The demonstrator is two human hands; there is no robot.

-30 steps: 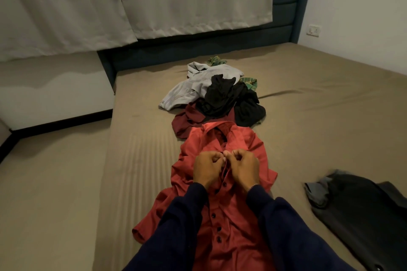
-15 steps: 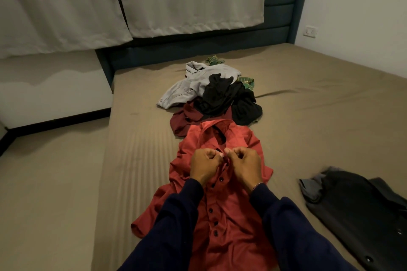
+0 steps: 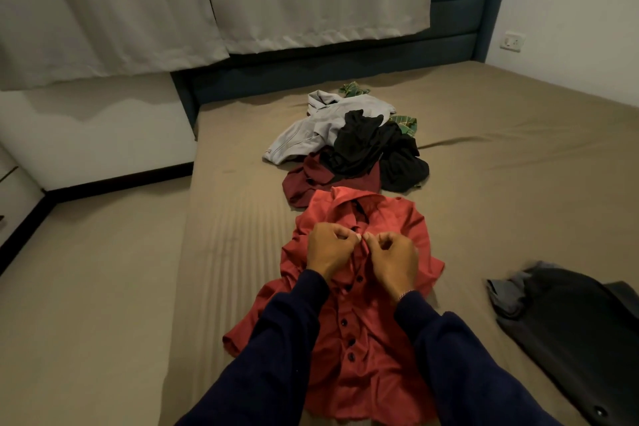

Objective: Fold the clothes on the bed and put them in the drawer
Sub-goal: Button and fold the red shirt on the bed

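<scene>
Head view, sole camera: buttoning is observed at the upper placket of a red shirt (image 3: 359, 332), which is laid face up on the near middle of the bed (image 3: 518, 156), collar toward the far end. The left hand (image 3: 328, 252) and right hand (image 3: 394, 259) are held together just below the collar, fingers curled and pinching the two front edges where they meet; the button itself is hidden between the fingertips. Four dark buttons lower on the placket appear fastened.

Compared with one second ago, the hands are found at the same spot on the placket, with only slight reworking of the pinch noted; the camera has shifted a little. It is judged that the uppermost button is not yet closed, so folding of this shirt has not begun.

A pile of clothes (image 3: 349, 149) (grey, black, maroon, green) is seen beyond the shirt, touching its collar edge. A dark garment (image 3: 567, 322) lies well apart at the near right. No drawer is in view. The task is judged to be at an early stage.
</scene>
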